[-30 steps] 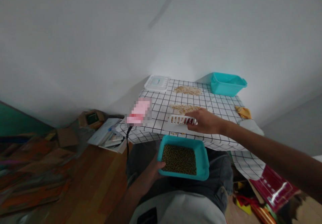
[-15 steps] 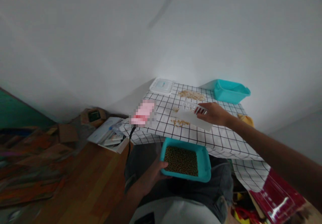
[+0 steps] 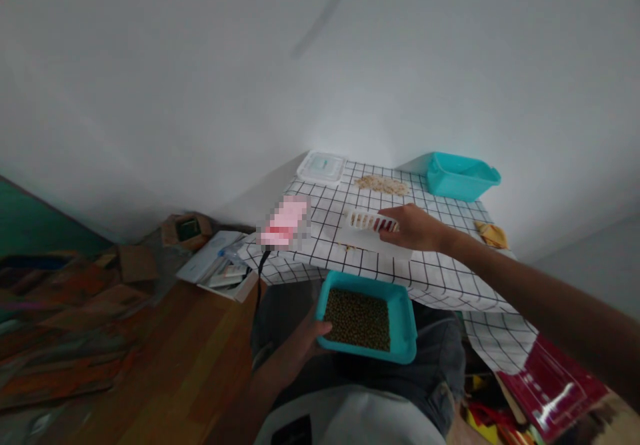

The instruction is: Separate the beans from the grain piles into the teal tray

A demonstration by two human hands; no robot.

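Observation:
My right hand is closed on a white slotted scraper that rests on the checked tablecloth near the front edge. My left hand grips the left rim of a teal tub full of small green beans, held just below the table edge over my lap. A pile of pale grains lies farther back on the cloth. A few grains show at the scraper's left end.
A second teal tub stands at the back right of the table, a clear lidded box at the back left. A pink blurred item sits at the left edge with a black cord. Books and cardboard lie on the wooden floor.
My right hand lifted the scraper back over the nearer grain pile, then drew it toward the front edge; that pile is now mostly hidden under the scraper. The tub stayed put.

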